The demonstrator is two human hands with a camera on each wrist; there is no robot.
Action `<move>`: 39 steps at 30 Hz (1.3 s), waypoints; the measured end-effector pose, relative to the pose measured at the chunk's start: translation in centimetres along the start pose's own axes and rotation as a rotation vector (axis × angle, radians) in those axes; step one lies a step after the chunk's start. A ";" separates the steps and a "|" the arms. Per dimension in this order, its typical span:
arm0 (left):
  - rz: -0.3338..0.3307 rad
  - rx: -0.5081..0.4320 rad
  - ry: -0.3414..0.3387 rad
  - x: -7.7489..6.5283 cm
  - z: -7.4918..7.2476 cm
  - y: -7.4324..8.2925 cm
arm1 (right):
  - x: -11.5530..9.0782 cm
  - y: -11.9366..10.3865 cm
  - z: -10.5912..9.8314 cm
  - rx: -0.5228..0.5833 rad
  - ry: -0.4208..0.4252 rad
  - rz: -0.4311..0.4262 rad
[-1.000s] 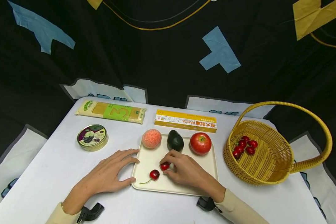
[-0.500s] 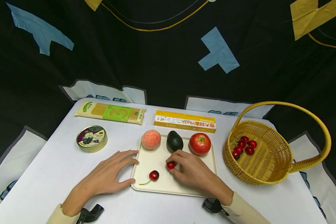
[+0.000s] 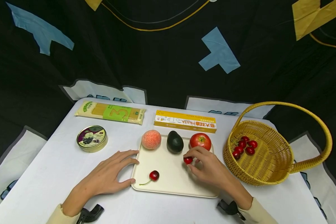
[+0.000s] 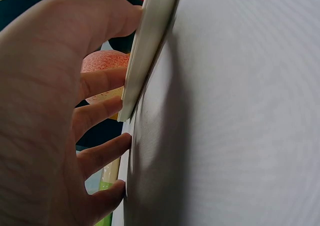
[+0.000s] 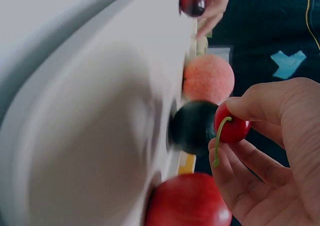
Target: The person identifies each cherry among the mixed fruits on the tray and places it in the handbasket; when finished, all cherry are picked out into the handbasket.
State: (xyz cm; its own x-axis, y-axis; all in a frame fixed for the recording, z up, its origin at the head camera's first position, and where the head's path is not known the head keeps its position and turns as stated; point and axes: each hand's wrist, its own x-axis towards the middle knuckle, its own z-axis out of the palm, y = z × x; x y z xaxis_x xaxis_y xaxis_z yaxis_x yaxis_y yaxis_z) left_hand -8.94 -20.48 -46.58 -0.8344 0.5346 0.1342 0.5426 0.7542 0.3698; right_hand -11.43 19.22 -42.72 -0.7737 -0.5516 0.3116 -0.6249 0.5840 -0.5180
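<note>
My right hand [image 3: 211, 166] pinches a red cherry [image 5: 233, 126] between thumb and fingertips, its green stem hanging down. In the head view the hand is over the right part of the cream tray [image 3: 168, 186], just in front of the red apple [image 3: 200, 141]. My left hand [image 3: 109, 172] touches the tray's left edge with its fingers spread and fairly straight; in the left wrist view the thumb and two fingertips meet the rim. Another cherry [image 3: 154, 175] with a stem lies on the tray near the left hand. A peach [image 3: 151, 139] and an avocado [image 3: 175, 142] line the tray's far side.
A yellow wicker basket [image 3: 268, 174] with a tall handle stands to the right, several cherries [image 3: 242, 143] inside. Behind the tray lies a pasta box [image 3: 185, 121]. A noodle pack [image 3: 110, 112] and a round tin [image 3: 92, 138] are at the left.
My right hand has lifted the cherry and carried it rightward across the tray, from beside the other cherry to near the apple. The left hand keeps its place at the tray edge.
</note>
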 end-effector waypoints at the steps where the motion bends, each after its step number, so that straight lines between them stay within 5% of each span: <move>1: 0.000 0.000 0.000 0.0 0.0 0.0 | -0.2 0.1 -0.2 -0.004 0.010 0.000; 12: -0.005 -0.005 -0.004 0.0 -0.1 0.1 | -2.0 0.9 -3.4 -0.084 0.140 -0.022; 26: 0.007 0.008 0.005 0.0 0.0 0.0 | -4.6 2.4 -7.5 -0.195 0.253 0.097; 39: 0.003 0.006 0.002 0.0 0.0 0.1 | -6.8 5.1 -9.0 -0.231 0.314 0.141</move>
State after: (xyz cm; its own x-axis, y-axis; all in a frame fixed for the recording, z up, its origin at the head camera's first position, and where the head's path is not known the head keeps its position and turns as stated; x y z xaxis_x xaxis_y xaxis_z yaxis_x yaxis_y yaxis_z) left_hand -8.91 -20.42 -46.55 -0.8329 0.5361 0.1371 0.5457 0.7547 0.3643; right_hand -10.31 31.27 -40.30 -0.8251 -0.2694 0.4966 -0.4899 0.7790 -0.3914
